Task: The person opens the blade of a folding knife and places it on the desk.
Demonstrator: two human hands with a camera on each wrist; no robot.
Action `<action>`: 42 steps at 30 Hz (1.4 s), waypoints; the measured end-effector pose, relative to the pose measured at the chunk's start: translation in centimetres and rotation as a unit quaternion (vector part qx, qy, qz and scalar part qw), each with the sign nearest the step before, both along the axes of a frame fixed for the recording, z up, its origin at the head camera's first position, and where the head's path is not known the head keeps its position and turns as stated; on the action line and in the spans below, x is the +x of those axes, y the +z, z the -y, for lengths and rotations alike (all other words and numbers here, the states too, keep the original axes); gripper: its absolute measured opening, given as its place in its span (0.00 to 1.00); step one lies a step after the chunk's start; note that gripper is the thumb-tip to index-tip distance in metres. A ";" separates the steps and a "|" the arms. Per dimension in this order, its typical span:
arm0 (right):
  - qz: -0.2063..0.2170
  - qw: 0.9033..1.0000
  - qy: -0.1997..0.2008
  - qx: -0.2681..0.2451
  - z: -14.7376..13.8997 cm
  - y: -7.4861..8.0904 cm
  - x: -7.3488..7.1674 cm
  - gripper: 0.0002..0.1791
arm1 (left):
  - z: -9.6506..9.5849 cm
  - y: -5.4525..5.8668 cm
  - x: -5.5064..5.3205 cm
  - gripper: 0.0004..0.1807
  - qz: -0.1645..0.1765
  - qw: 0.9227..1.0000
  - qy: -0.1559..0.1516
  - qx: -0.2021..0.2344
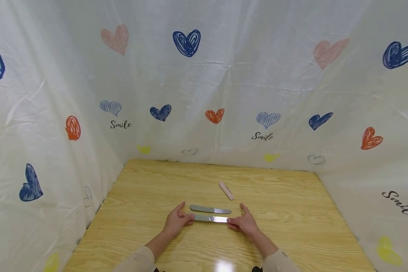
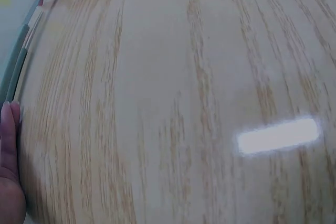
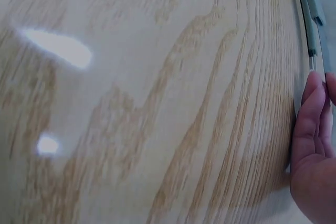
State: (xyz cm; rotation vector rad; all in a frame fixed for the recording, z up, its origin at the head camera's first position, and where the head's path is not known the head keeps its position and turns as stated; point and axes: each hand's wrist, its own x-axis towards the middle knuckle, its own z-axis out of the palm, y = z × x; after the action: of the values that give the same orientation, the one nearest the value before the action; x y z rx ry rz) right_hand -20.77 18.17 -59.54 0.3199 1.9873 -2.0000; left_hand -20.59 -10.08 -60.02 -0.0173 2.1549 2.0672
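Observation:
In the head view, a knife (image 1: 204, 218) with a grey-green handle and a bright blade lies level between the two hands. My left hand (image 1: 176, 221) pinches the end of its handle. At the blade tip, thumb and fingers of my right hand (image 1: 243, 222) pinch the metal. A second knife (image 1: 202, 208) of the same colour, with its blade also out to the right, rests just behind on the table. The left wrist view catches a green handle (image 2: 16, 61) at its left edge; in the right wrist view my right hand (image 3: 315, 129) partly hides the blade.
A slim pink piece with a dark slit (image 1: 226, 190) lies farther back on the wooden table (image 1: 149, 185). White curtains (image 1: 231, 87) printed with hearts hang behind the table and along both sides. Light glares off the table's front part.

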 end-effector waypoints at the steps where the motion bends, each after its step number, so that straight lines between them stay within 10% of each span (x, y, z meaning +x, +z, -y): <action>1: 0.003 1.000 -0.013 0.005 0.2 0.1 0.0 0.60 | -0.1 0.0 0.0 0.44 0.000 1.000 0.006 -0.011; 16: 0.000 0.994 -0.079 0.080 1.6 0.8 0.3 0.61 | -0.5 0.2 -0.9 0.50 -0.004 0.978 0.025 -0.207; 33: -0.005 0.993 -0.068 0.099 1.6 0.5 0.1 0.60 | -0.3 -0.1 -1.2 0.51 -0.016 0.976 0.037 -0.215; 42: -0.044 0.978 -0.088 0.183 0.6 1.5 -0.7 0.55 | -0.5 1.5 -2.8 0.34 -0.137 0.958 0.078 -0.238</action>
State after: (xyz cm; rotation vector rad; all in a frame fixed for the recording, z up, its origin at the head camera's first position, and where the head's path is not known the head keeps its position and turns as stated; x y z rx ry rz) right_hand -21.51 17.62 -58.06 0.5142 2.4616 -1.7612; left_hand -23.39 -9.62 -58.51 0.0480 2.8595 1.6450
